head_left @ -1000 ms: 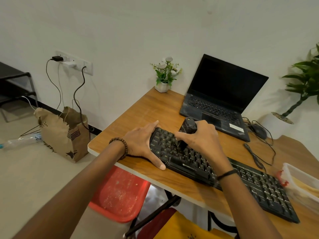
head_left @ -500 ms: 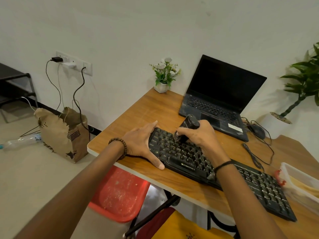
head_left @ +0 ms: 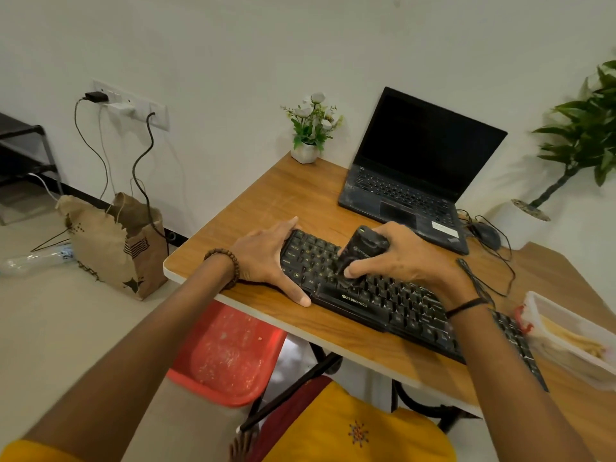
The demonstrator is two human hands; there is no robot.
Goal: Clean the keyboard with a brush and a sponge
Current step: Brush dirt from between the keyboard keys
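A black keyboard [head_left: 393, 305] lies slanted along the front of the wooden desk [head_left: 300, 198]. My left hand [head_left: 270, 255] rests against the keyboard's left end, fingers straight along the far corner and thumb along the near edge. My right hand [head_left: 400, 255] grips a black brush [head_left: 361, 248] by its stubby handle, bristle end pressed down onto the keys in the keyboard's left half. The bristles are mostly hidden by my thumb and fingers. No sponge is clearly visible.
An open black laptop [head_left: 413, 181] stands behind the keyboard. A small flower pot [head_left: 308, 151] sits at the far corner. A mouse [head_left: 486, 235] and cables lie to the right. A clear plastic container [head_left: 566, 335] is at the right edge. A red stool [head_left: 230, 355] stands below.
My right hand has shifted the brush a short way across the left keys and turned it so the handle top shows more. My left hand stays at the keyboard's left end.
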